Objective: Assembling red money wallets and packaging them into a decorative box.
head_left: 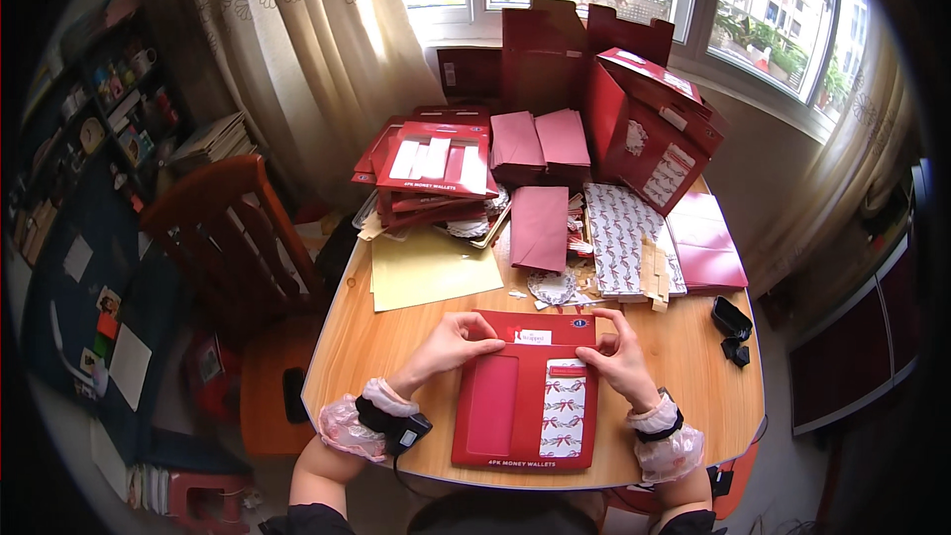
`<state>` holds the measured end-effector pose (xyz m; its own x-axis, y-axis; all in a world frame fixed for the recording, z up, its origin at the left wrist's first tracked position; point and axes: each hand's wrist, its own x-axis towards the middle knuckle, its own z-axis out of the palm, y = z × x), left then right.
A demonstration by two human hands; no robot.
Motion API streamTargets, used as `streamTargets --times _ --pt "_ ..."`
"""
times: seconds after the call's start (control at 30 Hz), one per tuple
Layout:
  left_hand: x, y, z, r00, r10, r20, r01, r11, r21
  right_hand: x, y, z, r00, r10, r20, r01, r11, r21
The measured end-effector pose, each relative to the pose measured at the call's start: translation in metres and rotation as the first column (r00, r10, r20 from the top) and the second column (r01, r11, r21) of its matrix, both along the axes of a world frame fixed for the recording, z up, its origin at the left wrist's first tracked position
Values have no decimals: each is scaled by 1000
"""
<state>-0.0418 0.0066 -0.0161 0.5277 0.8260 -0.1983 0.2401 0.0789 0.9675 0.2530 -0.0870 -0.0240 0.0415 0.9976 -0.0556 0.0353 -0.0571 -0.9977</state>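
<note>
A red card folder [515, 426] with two window openings lies flat on the wooden table [396, 347] in front of me. Its right window shows a white patterned envelope [563, 418]; the left window shows plain red. My left hand [451, 345] rests on the folder's upper left corner, fingers pressing the top flap. My right hand [619, 357] pinches the top of the patterned envelope at the folder's upper right. Both wrists wear pink ruffled cuffs, and a black device is strapped on my left wrist.
Behind the folder lie a yellow paper sheet [431, 267], a stack of red window folders [436, 173], dark pink envelopes [540, 228], patterned white sheets [624, 238] and open red boxes [644, 124]. Small black objects [733, 322] sit at the right edge. A wooden chair [233, 248] stands left.
</note>
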Motion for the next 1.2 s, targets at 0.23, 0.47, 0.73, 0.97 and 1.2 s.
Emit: streamTargets --times 0.23,0.47,0.73,0.97,1.2 --pt "3 -17 23 913 179 -366 10 888 460 -6 -2 8 963 -104 250 113 993 -24" --pt "9 -1 13 886 -234 -400 463 395 794 -5 7 0 905 -190 382 173 982 78" --pt "24 -18 1 721 -333 -607 693 346 633 -6 2 19 691 -285 664 128 952 277" --pt "24 -18 0 742 -339 -579 670 350 654 -22 -7 39 818 95 567 -291 919 267" --pt "22 -15 -6 757 -346 -554 652 344 676 -37 -14 23 620 114 776 -491 828 270"
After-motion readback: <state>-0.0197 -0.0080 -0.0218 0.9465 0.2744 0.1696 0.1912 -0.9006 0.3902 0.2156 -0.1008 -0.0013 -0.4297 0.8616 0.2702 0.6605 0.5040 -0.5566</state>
